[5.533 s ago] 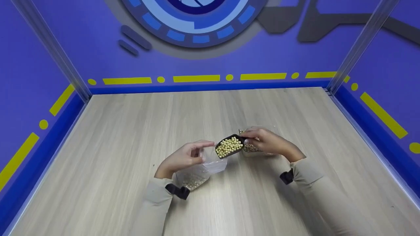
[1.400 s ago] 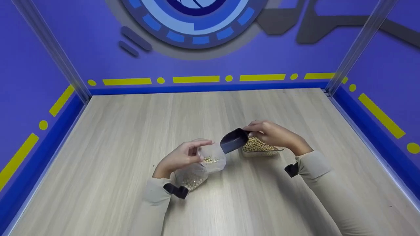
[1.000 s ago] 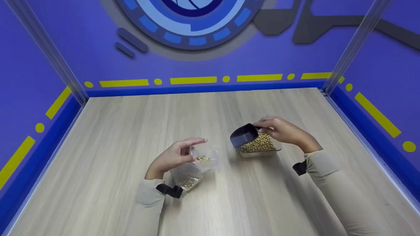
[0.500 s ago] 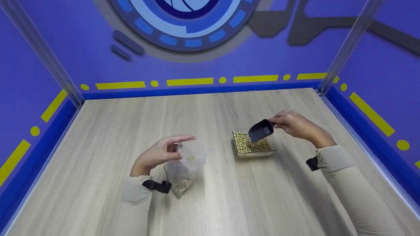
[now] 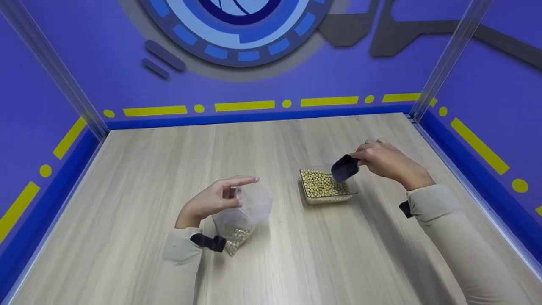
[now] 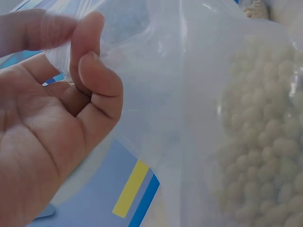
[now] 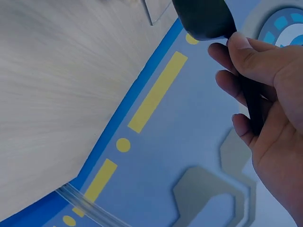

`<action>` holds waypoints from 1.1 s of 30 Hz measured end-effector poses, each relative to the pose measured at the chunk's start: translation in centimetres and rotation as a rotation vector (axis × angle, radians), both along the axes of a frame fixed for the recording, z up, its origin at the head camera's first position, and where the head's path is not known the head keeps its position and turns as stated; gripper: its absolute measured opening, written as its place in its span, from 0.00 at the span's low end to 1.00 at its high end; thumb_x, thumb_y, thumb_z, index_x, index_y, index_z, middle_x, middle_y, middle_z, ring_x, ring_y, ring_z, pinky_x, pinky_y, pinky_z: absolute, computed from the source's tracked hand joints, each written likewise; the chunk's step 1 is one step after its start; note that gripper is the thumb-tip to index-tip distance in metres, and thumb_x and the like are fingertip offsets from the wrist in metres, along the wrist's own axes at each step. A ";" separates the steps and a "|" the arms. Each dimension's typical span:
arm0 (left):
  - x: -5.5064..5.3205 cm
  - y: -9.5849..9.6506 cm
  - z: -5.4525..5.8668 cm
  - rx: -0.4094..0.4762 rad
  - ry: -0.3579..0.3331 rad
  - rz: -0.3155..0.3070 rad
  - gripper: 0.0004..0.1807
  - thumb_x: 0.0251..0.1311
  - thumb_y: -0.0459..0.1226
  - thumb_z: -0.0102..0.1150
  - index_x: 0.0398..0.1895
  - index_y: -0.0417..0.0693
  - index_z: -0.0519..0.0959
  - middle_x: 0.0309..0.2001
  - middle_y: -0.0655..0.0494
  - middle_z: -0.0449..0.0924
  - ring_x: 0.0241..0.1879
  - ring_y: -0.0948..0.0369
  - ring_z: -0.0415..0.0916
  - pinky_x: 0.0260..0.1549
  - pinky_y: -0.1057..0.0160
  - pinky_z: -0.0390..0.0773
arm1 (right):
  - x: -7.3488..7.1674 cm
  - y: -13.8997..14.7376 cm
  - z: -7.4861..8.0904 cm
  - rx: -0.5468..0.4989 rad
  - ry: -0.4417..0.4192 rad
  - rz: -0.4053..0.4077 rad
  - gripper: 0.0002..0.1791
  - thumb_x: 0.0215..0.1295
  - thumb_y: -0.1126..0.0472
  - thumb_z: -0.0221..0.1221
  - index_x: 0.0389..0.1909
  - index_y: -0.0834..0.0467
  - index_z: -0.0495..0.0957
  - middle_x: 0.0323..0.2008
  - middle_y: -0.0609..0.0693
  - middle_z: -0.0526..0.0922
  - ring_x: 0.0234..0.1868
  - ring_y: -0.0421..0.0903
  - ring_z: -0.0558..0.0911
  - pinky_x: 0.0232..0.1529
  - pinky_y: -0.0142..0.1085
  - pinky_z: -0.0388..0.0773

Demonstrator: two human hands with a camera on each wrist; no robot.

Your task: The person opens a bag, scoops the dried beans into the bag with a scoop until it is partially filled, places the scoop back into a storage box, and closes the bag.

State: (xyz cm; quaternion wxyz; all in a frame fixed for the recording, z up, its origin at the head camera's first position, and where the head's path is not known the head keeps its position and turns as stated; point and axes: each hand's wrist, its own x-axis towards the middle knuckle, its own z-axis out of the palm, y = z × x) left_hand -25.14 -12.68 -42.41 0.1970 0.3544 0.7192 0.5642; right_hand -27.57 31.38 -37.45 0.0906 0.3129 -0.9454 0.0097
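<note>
In the head view, my left hand (image 5: 211, 200) pinches the rim of a clear plastic bag (image 5: 258, 203) between thumb and fingers. The bag's mouth gapes toward the right, and soybeans (image 5: 238, 237) lie in its bottom. Up close in the left wrist view, the beans (image 6: 265, 142) show through the film. My right hand (image 5: 387, 163) grips the handle of a black scoop (image 5: 345, 168), whose tip is over the right side of a clear rectangular container (image 5: 329, 201) of soybeans. Fingers wrap the scoop handle (image 7: 253, 104) in the right wrist view. Whether the scoop's tip touches the beans, I cannot tell.
Bag and container stand apart on a light wood-grain table (image 5: 296, 258). Blue-purple panels (image 5: 237, 91) with yellow marks enclose its back and sides. Metal posts (image 5: 449, 63) rise at the back corners.
The scoop, full of soybeans over the bag at first, was emptied into it and moved right to the container. My left hand has shifted left with the bag, whose beans have settled lower.
</note>
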 end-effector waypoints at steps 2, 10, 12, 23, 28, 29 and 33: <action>0.0 0.3 -0.2 -0.011 -0.001 0.008 0.31 0.59 0.24 0.53 0.69 0.36 0.64 0.70 0.40 0.60 0.26 0.69 0.59 0.31 0.74 0.72 | 0.0 -0.1 0.0 0.022 0.021 0.011 0.17 0.52 0.74 0.65 0.45 0.61 0.85 0.38 0.55 0.86 0.42 0.54 0.81 0.45 0.50 0.74; 0.0 0.9 -0.7 0.005 -0.041 -0.011 0.32 0.58 0.23 0.50 0.69 0.35 0.63 0.71 0.37 0.57 0.29 0.67 0.63 0.29 0.70 0.69 | -0.1 -1.0 -0.2 0.117 0.125 0.051 0.12 0.49 0.73 0.67 0.36 0.60 0.85 0.32 0.53 0.85 0.37 0.52 0.79 0.38 0.46 0.73; 0.0 0.9 -0.8 0.006 -0.036 -0.011 0.32 0.58 0.23 0.51 0.68 0.34 0.63 0.71 0.37 0.57 0.27 0.68 0.62 0.29 0.70 0.69 | -0.1 -1.3 -0.3 0.153 0.143 0.035 0.11 0.49 0.74 0.66 0.34 0.60 0.85 0.31 0.53 0.85 0.36 0.52 0.78 0.37 0.45 0.72; -0.1 1.3 -1.2 0.006 -0.034 -0.020 0.31 0.57 0.22 0.50 0.68 0.34 0.64 0.71 0.38 0.58 0.25 0.70 0.60 0.29 0.72 0.72 | 0.5 -3.3 -0.3 0.311 0.270 -0.034 0.08 0.43 0.71 0.71 0.25 0.62 0.83 0.25 0.55 0.82 0.30 0.53 0.75 0.31 0.43 0.68; -0.2 1.3 -1.2 0.009 -0.054 -0.030 0.32 0.58 0.22 0.49 0.69 0.35 0.63 0.70 0.39 0.59 0.24 0.70 0.59 0.27 0.73 0.69 | 0.2 -3.6 -0.6 0.337 0.284 -0.054 0.07 0.43 0.69 0.71 0.23 0.60 0.82 0.24 0.54 0.82 0.28 0.52 0.75 0.30 0.42 0.66; -0.2 1.3 -1.1 0.007 -0.056 -0.030 0.32 0.58 0.22 0.49 0.69 0.35 0.63 0.71 0.39 0.60 0.24 0.70 0.59 0.27 0.73 0.69 | 0.1 -3.7 -0.7 0.342 0.282 -0.059 0.07 0.44 0.69 0.71 0.23 0.60 0.82 0.24 0.54 0.82 0.28 0.52 0.75 0.29 0.42 0.65; -0.3 1.3 -1.2 0.000 -0.051 -0.027 0.32 0.57 0.22 0.49 0.69 0.37 0.64 0.71 0.42 0.60 0.25 0.69 0.59 0.29 0.73 0.71 | -0.4 -4.0 -0.9 0.368 0.265 -0.082 0.05 0.47 0.69 0.70 0.22 0.58 0.83 0.23 0.53 0.82 0.27 0.51 0.75 0.27 0.40 0.64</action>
